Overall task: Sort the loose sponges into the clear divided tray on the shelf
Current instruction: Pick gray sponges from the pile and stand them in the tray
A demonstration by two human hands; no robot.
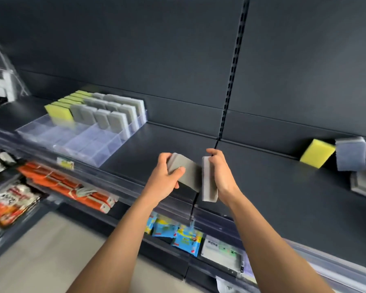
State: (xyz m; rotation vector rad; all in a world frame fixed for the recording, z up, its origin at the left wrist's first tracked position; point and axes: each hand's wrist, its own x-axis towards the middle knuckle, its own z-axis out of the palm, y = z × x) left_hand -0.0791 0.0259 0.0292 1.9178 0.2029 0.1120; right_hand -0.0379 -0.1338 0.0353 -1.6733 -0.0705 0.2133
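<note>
My left hand (164, 176) grips a grey sponge (188, 172) above the dark shelf's front edge. Right beside it, my right hand (220, 172) grips a second grey sponge (208, 182) held on edge. The clear divided tray (72, 140) stands on the shelf to the left; its back rows hold yellow sponges (58, 112) and several grey sponges (112, 115), its front compartments hold nothing. Loose sponges lean on the back wall at the right: a yellow sponge (317, 153), a blue-grey sponge (350, 154) and a grey sponge (364, 185) lying lower down.
The dark shelf (262, 176) has a clear rail along its front. Below it, lower shelves hold orange packs (68, 187), blue packets (178, 235) and a white box (222, 254). A slotted upright (232, 70) runs up the back panel.
</note>
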